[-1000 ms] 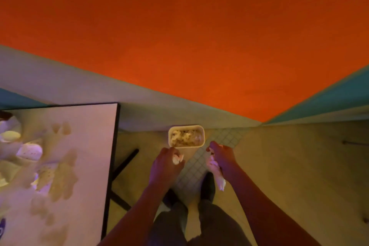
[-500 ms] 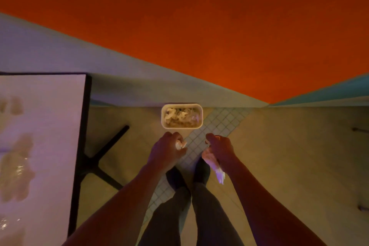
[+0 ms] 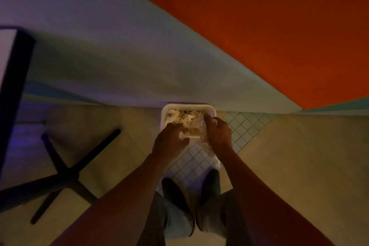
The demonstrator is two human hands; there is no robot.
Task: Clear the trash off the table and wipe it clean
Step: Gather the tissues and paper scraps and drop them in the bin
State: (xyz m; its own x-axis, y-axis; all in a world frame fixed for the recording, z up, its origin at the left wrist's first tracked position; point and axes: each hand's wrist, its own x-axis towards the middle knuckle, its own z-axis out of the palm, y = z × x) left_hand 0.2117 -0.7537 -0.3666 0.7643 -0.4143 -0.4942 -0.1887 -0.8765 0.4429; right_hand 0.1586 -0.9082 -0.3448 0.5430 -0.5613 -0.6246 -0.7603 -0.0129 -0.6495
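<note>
Tiled floor (image 3: 245,126), white bin (image 3: 165,114), left hand (image 3: 169,144) gripping tissue (image 3: 184,136), right hand (image 3: 219,136) gripping wrapper (image 3: 201,126)

1. A white bin (image 3: 165,114) full of crumpled paper stands on the floor against the wall.
2. The left hand (image 3: 169,142) grips a white scrap (image 3: 189,136) above the bin.
3. The right hand (image 3: 218,134) holds a crumpled wrapper (image 3: 216,161) that trails below the wrist.
4. The table edge (image 3: 14,78) and its black cross base (image 3: 65,173) lie at left.
</note>
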